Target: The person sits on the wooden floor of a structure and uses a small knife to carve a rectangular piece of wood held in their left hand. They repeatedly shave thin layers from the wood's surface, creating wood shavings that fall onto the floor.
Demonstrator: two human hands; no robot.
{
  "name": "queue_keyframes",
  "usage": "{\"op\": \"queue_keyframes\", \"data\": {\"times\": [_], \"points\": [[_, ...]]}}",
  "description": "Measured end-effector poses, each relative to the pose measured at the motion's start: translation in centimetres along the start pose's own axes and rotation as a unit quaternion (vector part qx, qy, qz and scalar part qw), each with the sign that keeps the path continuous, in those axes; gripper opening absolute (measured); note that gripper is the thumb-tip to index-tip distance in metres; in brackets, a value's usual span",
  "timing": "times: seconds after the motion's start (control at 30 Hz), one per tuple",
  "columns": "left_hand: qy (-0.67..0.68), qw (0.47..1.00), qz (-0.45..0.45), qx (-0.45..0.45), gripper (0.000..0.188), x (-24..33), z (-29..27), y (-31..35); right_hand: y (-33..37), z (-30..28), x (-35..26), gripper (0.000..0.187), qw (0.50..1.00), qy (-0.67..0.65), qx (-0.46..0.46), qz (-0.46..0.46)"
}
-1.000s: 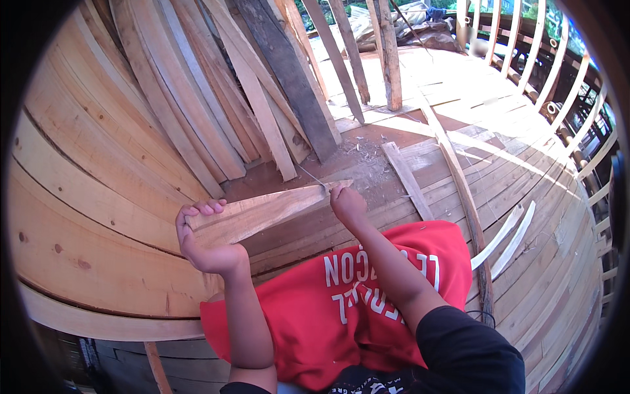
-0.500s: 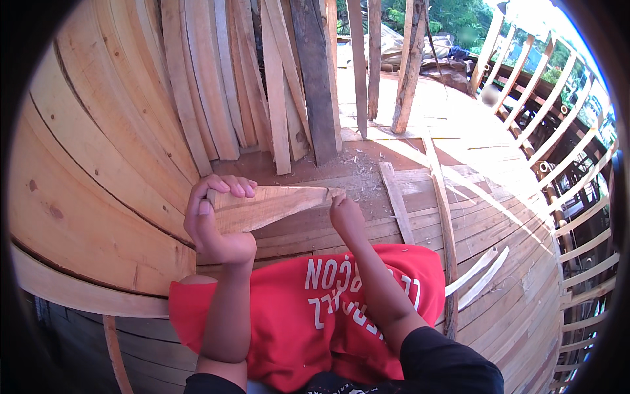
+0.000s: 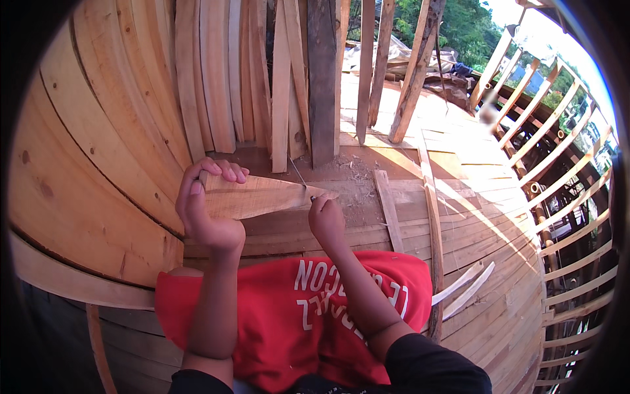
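Note:
My left hand grips the wide end of a tapered, wedge-shaped piece of wood, its fingers curled over the top edge. The piece is held above my lap, its narrow end pointing right. Close to that narrow end my right hand is closed around a thin, dark, rod-like tool. The tool crosses the wood's face near the tip and slants up and left. Its exact kind is hard to make out, and my fingers hide its lower end.
Red cloth covers my lap. Curved plank walling rises at left. Upright boards and posts stand ahead. Shavings, loose strips and pale offcuts lie on the plank floor. Curved ribs line the right.
My right hand has moved left along the wood, away from its tip. The thin dark tool now shows across the wood. My left hand keeps its grip, and the view has shifted slightly.

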State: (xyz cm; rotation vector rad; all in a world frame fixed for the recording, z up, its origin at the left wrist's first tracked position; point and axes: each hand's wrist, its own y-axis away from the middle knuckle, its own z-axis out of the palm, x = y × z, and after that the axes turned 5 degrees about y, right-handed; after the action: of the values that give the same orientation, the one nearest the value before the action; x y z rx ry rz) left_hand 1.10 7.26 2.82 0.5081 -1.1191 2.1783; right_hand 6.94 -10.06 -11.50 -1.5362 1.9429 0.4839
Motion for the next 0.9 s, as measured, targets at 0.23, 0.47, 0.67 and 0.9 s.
{"op": "queue_keyframes", "data": {"times": [0.23, 0.47, 0.67, 0.9], "points": [[0.009, 1.0, -0.001, -0.001, 0.029, -0.1, -0.6, -0.2, -0.7, 0.3, 1.0, 0.056, 1.0, 0.012, -0.021, -0.007], [-0.008, 0.999, 0.005, -0.049, 0.03, 0.4, 1.7, 1.1, 1.2, -2.0, -1.5, 0.055, 0.998, -0.058, -0.001, -0.017], [0.023, 1.0, -0.006, -0.004, 0.028, 0.2, -0.3, 0.3, 2.0, -3.8, -3.6, 0.055, 0.999, -0.043, -0.029, -0.008], [0.014, 1.0, 0.012, -0.021, 0.028, -0.1, 2.2, 1.7, -0.9, -0.6, 3.7, 0.054, 0.998, -0.024, 0.013, 0.061]]}}
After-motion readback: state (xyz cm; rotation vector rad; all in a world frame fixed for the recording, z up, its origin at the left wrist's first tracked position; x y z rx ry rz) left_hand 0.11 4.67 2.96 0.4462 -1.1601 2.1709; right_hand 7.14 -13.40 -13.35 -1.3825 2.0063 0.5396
